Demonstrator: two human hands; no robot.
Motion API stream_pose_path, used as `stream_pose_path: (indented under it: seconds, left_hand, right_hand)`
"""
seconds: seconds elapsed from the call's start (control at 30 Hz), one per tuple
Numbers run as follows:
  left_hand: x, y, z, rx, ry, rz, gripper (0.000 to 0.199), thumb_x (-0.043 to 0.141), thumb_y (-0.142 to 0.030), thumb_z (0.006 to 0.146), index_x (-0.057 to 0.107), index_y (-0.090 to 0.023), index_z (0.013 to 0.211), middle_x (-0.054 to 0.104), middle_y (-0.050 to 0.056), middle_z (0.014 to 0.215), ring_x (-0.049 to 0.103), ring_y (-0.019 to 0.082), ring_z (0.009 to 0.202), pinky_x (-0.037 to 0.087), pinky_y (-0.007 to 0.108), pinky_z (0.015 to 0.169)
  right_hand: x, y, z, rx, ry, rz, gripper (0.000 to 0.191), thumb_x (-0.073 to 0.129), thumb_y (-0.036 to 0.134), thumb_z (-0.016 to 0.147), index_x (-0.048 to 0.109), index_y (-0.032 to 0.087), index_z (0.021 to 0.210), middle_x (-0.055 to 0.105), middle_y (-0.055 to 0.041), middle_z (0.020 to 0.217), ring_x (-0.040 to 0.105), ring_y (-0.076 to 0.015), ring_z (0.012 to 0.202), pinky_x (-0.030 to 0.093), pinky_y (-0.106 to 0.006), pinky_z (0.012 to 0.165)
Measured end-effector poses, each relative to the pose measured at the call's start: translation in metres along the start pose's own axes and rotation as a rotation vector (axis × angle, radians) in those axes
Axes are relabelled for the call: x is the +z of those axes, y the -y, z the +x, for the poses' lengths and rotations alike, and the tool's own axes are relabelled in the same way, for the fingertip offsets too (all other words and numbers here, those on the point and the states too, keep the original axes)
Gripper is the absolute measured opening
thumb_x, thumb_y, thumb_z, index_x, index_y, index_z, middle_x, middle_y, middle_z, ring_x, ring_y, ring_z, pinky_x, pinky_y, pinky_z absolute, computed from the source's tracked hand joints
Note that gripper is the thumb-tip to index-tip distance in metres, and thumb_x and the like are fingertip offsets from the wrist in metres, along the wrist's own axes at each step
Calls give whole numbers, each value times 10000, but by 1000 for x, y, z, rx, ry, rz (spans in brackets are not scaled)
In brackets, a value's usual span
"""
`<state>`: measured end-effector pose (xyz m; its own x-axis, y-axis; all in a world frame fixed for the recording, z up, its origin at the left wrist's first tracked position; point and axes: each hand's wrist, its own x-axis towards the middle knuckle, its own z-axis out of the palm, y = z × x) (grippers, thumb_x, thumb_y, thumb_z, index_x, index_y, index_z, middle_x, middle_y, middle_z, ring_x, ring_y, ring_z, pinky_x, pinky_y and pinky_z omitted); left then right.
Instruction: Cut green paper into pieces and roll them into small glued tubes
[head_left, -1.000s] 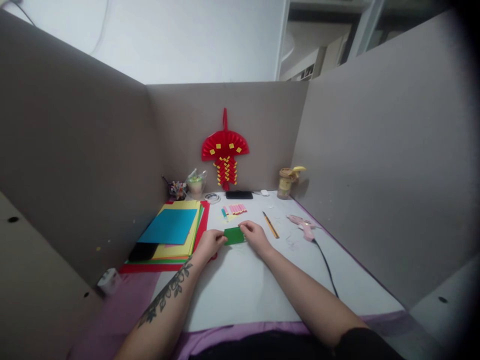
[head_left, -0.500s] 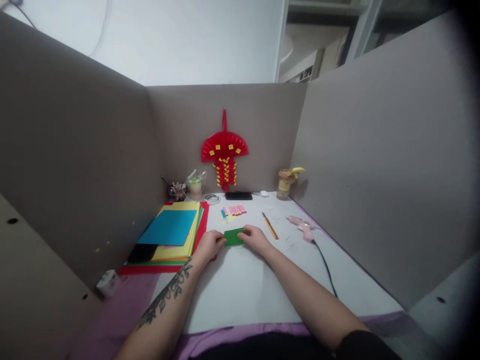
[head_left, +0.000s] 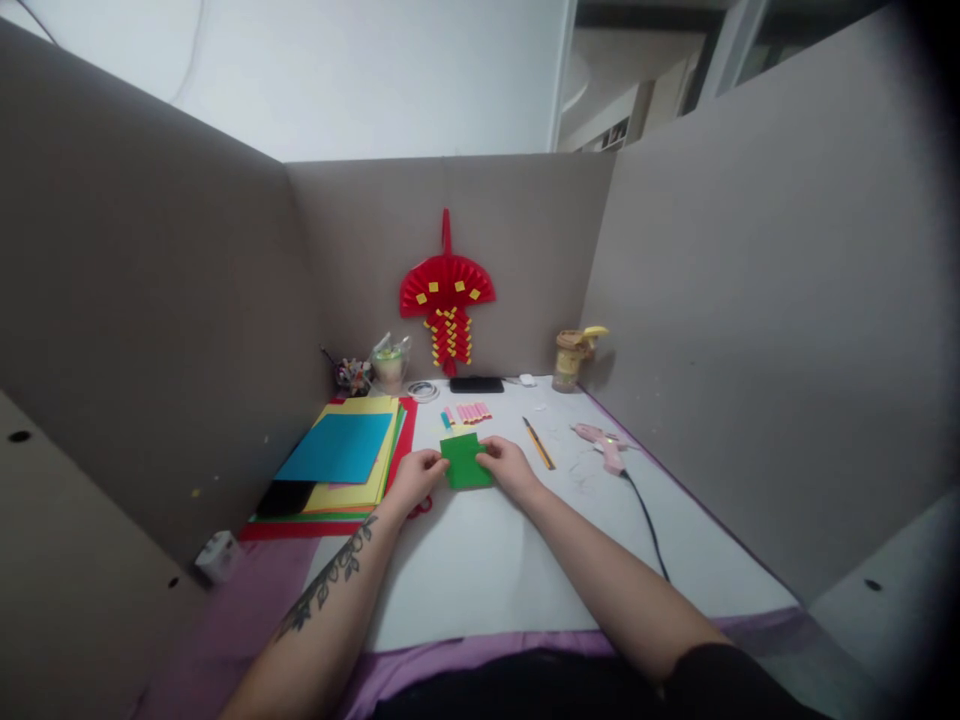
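Observation:
A small green sheet of paper (head_left: 464,463) is held up over the white tabletop, roughly square, its face toward me. My left hand (head_left: 417,478) pinches its left edge between thumb and fingers. On the opposite edge, my right hand (head_left: 510,467) grips it the same way. Just beyond the paper lie several pink paper rolls (head_left: 474,412) in a row, next to a small blue piece (head_left: 445,421). A yellow-and-black craft knife (head_left: 538,444) rests right of my right hand. Partly hidden under my left wrist are red scissor-like handles (head_left: 422,507).
Left stands a stack of coloured paper, a blue sheet (head_left: 337,447) on top. A pink glue gun (head_left: 606,445) with a black cord lies right. Along the back are a tape roll (head_left: 424,391), phone (head_left: 477,385) and cup (head_left: 568,362). A red paper ornament (head_left: 448,288) hangs on the grey partition.
The green paper has gone from a narrow strip shape to a taller, squarer one, tilted up more toward me. Both hands keep hold of its sides. The camera view has shifted slightly.

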<state>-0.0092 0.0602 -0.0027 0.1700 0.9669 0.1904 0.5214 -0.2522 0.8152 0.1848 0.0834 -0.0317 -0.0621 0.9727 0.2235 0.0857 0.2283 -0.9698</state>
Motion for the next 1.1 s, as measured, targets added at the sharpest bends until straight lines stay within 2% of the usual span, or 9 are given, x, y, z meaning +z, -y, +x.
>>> stream_pose_path:
  seconds: [0.1,0.2,0.4,0.57,0.8,0.87,0.97,1.03,1.1]
  left_hand:
    - [-2,-1,3,39,-51,-27,273,523,-378,727,488,-161,566,439,-28,529,444,84,486,316,174,440]
    - [-1,-2,1,-1,-44,-31,268,523,-379,732,494,-159,582,452,-26,534,450,77,467,313,162,416]
    - [3,-8,-6,-121,21,-37,225,501,-365,745,549,-152,687,478,-33,516,393,56,351,255,150,329]
    - [2,-1,-1,-69,-25,-47,193,514,-325,723,524,-155,631,481,-22,540,418,64,418,298,151,372]
    - [6,4,5,23,-71,-23,196,505,-301,727,456,-174,585,426,-36,531,427,82,488,317,177,452]
    - [-4,4,9,53,-138,-26,196,488,-300,731,447,-176,584,423,-36,543,434,89,518,328,186,479]
    - [-40,15,14,24,-363,9,185,453,-313,746,473,-177,623,458,-24,582,471,112,582,358,207,525]
    - [-73,28,13,-82,-487,125,200,428,-323,773,498,-173,661,498,-2,615,514,144,633,377,234,554]
    - [-101,40,9,-242,-530,310,186,440,-303,772,547,-156,735,563,40,689,561,198,730,410,277,627]
  right_hand:
    - [-1,1,0,51,-63,-11,203,620,269,577,567,159,739,543,37,577,481,-113,537,392,-235,535]
    - [-2,0,0,107,-66,23,191,626,274,569,546,162,701,512,49,536,447,-100,490,358,-226,491]
    - [-2,-5,0,43,6,64,186,631,294,592,542,165,692,535,45,567,460,-99,514,365,-229,518]
    - [1,-10,1,70,11,97,183,660,257,555,544,163,662,542,48,555,473,-102,514,384,-232,524]
    - [-4,-12,3,95,34,183,257,647,272,572,588,156,793,617,2,640,554,-139,579,443,-263,572]
    - [-7,-9,4,77,-15,159,306,636,285,586,586,160,861,600,13,631,543,-132,564,437,-255,557]
    - [-13,-6,5,80,-104,78,344,603,321,616,573,183,930,552,37,595,502,-125,521,406,-238,497]
    - [-17,-7,6,86,-122,30,300,575,356,639,579,184,885,550,29,606,490,-130,526,391,-238,485]
    - [-19,-9,7,61,-129,-28,251,549,395,666,583,175,784,562,10,627,493,-138,558,391,-244,508]
